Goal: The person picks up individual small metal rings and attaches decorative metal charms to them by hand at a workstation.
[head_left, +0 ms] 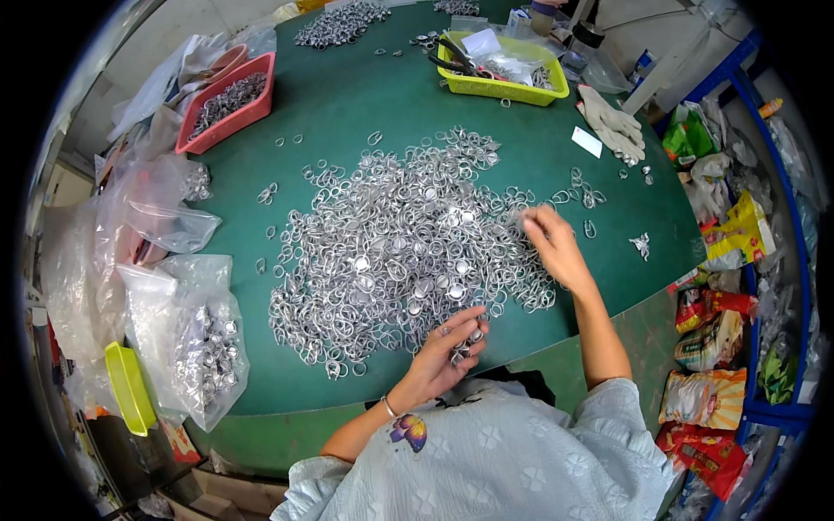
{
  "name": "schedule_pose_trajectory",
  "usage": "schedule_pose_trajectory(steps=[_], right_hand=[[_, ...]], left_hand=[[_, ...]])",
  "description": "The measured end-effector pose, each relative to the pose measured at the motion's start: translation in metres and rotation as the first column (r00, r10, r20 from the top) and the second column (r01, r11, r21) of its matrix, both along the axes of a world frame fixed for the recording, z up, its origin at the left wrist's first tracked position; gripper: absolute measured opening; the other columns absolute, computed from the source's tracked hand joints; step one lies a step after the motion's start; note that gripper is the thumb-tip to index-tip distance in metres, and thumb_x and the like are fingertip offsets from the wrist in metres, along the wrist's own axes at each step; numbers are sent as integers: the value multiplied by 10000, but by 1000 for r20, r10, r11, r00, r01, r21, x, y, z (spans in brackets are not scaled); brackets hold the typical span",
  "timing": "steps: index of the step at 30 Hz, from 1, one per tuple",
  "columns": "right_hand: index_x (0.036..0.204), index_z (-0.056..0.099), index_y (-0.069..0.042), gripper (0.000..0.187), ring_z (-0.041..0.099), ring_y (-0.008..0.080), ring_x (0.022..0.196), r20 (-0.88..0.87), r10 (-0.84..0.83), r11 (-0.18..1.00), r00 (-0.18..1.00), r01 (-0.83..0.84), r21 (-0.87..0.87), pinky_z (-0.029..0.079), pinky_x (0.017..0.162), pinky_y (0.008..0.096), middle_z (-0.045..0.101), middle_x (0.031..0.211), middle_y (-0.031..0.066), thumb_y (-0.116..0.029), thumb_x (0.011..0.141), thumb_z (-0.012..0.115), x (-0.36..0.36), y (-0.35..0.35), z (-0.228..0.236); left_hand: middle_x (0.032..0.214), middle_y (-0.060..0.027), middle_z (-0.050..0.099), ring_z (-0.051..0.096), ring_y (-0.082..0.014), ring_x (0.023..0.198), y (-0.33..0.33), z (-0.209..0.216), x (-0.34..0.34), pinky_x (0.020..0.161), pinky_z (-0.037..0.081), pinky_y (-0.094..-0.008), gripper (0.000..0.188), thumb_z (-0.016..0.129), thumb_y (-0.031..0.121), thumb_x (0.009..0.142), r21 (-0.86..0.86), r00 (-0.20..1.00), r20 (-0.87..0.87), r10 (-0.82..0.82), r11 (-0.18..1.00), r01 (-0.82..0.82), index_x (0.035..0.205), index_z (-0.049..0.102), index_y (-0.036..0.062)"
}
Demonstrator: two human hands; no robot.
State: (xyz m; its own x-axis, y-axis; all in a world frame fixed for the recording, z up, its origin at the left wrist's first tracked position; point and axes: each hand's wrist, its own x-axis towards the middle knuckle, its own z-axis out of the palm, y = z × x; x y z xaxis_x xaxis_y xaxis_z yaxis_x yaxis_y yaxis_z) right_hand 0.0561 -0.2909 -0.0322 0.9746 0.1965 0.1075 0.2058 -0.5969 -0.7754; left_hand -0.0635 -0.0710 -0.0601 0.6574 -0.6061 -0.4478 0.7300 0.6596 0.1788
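Note:
A big heap of small silver metal rings and round caps [395, 247] covers the middle of the green table [347, 104]. My left hand [443, 352] is at the heap's near edge, fingers curled around a few of the metal pieces. My right hand [552, 243] reaches into the heap's right side, its fingertips pinching at a ring there. A bracelet sits on my left wrist.
A red tray [228, 104] of metal parts stands at the far left, a yellow basket [502, 69] at the back. Clear plastic bags [187, 339] with parts lie at the left edge. White gloves [612, 126] lie at the right. Snack packets [721, 347] fill blue shelving on the right.

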Motion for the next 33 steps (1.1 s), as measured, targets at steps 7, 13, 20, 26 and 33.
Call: schedule_pose_trajectory(steps=[7,13,20,26,33], right_hand=[[959,637,3,157,574,225,871,-53,286,954,957,-279,106,441,781,330,616,905,96,-107,858,587,-29,25,22],[873,638,-7,111,549,276,888,319,120,955,940,-21,-296,410,835,357,616,882,98,-61,776,637,13,18,-14],[830,617,22,86,588,130,756,-234,312,896,921,-203,396,459,694,275,648,849,63,-63,835,603,-30,17,22],[853,638,10,87,611,248,797,162,307,944,938,-321,70,471,733,345,651,852,123,-62,814,606,-37,26,11],[994,608,-48,256,514,259,994,330,241,853,913,-36,-521,377,845,372,588,1073,63,-2,743,625,32,-13,-22]], left_hand=[[990,-42,567,532,-113,781,-10,22,7,533,430,-189,351,545,221,924,157,992,-125,27,988,-8,1245,491,92],[956,-54,512,469,-100,722,-3,-3,0,443,375,-157,352,525,211,933,-39,994,4,-105,994,105,1255,457,88],[1181,-85,532,563,-130,882,-4,10,2,492,440,-174,451,504,260,940,42,1000,8,-23,999,23,1351,375,125],[1135,-98,581,608,-177,913,-10,-1,1,516,480,-211,415,459,316,956,134,989,114,-89,988,73,1310,413,103],[1111,-115,591,625,-175,877,-3,-10,-4,488,472,-204,330,496,256,939,-38,991,41,-131,990,133,1203,499,58]])
